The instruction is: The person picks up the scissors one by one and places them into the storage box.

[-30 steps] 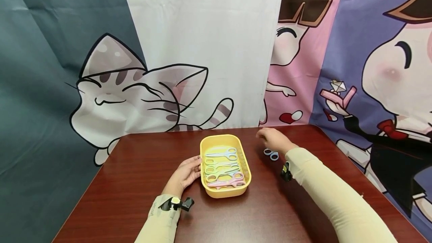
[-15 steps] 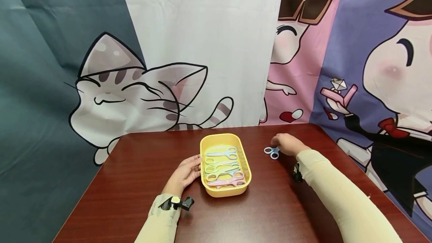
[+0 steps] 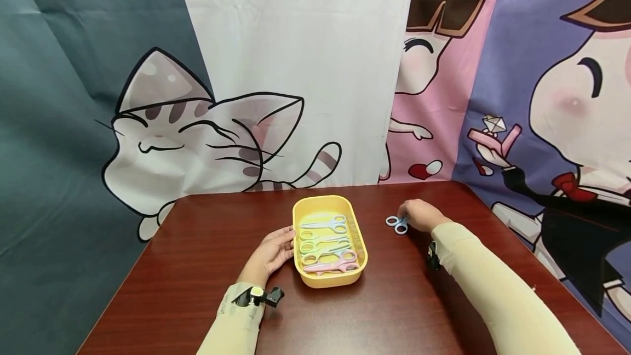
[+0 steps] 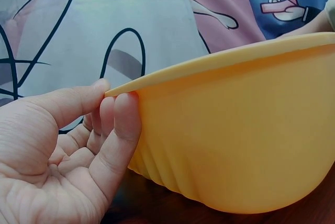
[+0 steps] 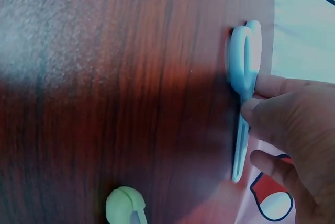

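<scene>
A yellow plastic bin stands on the table, with several pastel scissors in blue, green and pink lying inside. My left hand holds its left side; in the left wrist view the thumb and fingers pinch the rim. To the right of the bin is a pair of light blue scissors, handles toward the bin. My right hand pinches these scissors near the pivot, thumb on one side and a finger on the other, as the right wrist view shows. The hand hides their blades in the head view.
A light green rounded thing with a greyish strip lies at the bottom of the right wrist view, partly cut off. The brown wooden table ends at the back against a printed cartoon curtain.
My right hand has moved right and slightly down, from above the blue scissors' far side to their blade side, and now pinches them. My left hand and the bin have stayed put.
</scene>
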Demonstrator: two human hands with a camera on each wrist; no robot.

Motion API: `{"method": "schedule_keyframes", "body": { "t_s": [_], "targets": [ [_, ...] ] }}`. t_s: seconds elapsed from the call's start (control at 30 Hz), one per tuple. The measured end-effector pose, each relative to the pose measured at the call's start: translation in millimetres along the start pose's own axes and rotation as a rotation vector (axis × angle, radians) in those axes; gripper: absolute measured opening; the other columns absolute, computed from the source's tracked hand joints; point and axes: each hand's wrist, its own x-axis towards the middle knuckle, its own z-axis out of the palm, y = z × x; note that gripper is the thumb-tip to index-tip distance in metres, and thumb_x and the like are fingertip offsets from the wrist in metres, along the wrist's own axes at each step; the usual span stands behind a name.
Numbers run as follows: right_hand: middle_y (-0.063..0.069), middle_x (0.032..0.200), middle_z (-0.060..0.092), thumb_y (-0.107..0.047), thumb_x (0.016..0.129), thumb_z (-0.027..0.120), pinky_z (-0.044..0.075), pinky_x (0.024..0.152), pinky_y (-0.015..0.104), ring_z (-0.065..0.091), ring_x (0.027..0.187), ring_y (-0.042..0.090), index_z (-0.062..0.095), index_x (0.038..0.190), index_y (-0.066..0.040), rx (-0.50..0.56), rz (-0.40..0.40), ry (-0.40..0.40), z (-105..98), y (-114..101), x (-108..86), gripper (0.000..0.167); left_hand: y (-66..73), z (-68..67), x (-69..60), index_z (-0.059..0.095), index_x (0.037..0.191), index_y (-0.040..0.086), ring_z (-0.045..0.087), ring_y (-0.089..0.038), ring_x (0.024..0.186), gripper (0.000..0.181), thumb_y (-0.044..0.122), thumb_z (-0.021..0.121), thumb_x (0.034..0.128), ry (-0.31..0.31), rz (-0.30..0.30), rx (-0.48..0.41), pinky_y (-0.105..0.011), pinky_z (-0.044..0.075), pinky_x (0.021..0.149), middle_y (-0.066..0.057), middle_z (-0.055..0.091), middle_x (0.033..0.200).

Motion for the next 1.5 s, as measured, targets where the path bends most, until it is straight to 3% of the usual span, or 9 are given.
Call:
{"method": "schedule_keyframes", "body": {
  "t_s": [0.27,0.57,0.9,1.2,1.3,1.37,1.5],
  "targets": [
    [0.0,0.076,0.066,-0.003,0.075,0.079,0.053,0.068,0.038,0.057,0.069,0.018,0.072,0.079,-0.008,0.089,0.18,-0.056,-6.5,-8.5,0.4,0.009,-1.1,-1.7,-0.4,0.046,0.129,-0.001,0.06,-0.007,0.075,0.024,0.006,0.05,0.1062,0.007,-0.014,0.007,-0.02,0.057,0.066,-0.002,0.064,0.092],
    [0.0,0.069,0.063,-0.011,0.076,0.086,0.05,0.057,0.03,0.056,0.062,0.017,0.071,0.075,-0.008,0.178,0.324,-0.075,-7.2,-18.2,2.6,0.015,0.8,0.2,-0.7,0.048,0.126,0.001,0.061,-0.007,0.074,0.02,0.006,0.048,0.1065,-0.005,0.002,0.002,-0.021,0.057,0.066,-0.001,0.065,0.09],
    [0.007,0.071,0.064,-0.005,0.078,0.085,0.058,0.054,0.03,0.065,0.057,0.016,0.07,0.076,-0.002,0.316,0.486,-0.104,-6.0,-31.4,6.0,0.015,0.9,0.1,-0.5,0.048,0.126,0.001,0.06,-0.007,0.075,0.02,0.005,0.048,0.1066,-0.007,0.009,0.007,-0.02,0.057,0.067,-0.001,0.064,0.091],
    [0.011,0.076,0.063,-0.006,0.082,0.083,0.059,0.052,0.031,0.066,0.057,0.02,0.069,0.082,0.001,0.347,0.547,-0.135,-1.4,-40.3,15.7,0.016,3.1,-1.2,-0.4,0.045,0.13,-0.001,0.061,-0.007,0.075,0.024,0.006,0.048,0.1066,-0.023,-0.007,-0.014,-0.021,0.057,0.067,-0.002,0.065,0.091],
    [0.011,0.072,0.062,-0.012,0.086,0.08,0.057,0.048,0.032,0.064,0.052,0.021,0.067,0.081,-0.001,0.302,0.521,-0.156,-3.1,-40.9,16.2,0.017,2.6,-0.9,-0.6,0.045,0.131,-0.001,0.061,-0.007,0.074,0.025,0.006,0.048,0.1067,-0.023,-0.011,-0.019,-0.021,0.057,0.067,-0.001,0.065,0.09],
    [0.008,0.07,0.06,-0.013,0.087,0.078,0.055,0.051,0.031,0.061,0.054,0.018,0.066,0.081,-0.004,0.225,0.42,-0.138,-5.7,-38.3,15.7,0.016,1.6,-1.1,-0.2,0.045,0.13,-0.001,0.06,-0.006,0.073,0.025,0.006,0.048,0.1068,-0.019,-0.01,-0.014,-0.021,0.057,0.067,-0.001,0.065,0.09],
    [0.002,0.075,0.061,0.005,0.081,0.072,0.053,0.063,0.033,0.057,0.067,0.017,0.069,0.082,-0.007,0.031,-0.019,-0.048,-11.8,-30.8,13.6,0.013,0.1,-2.2,1.1,0.045,0.129,-0.002,0.06,-0.006,0.072,0.024,0.005,0.047,0.1069,-0.018,-0.001,-0.001,-0.02,0.056,0.066,-0.001,0.064,0.088]
  ]
}}
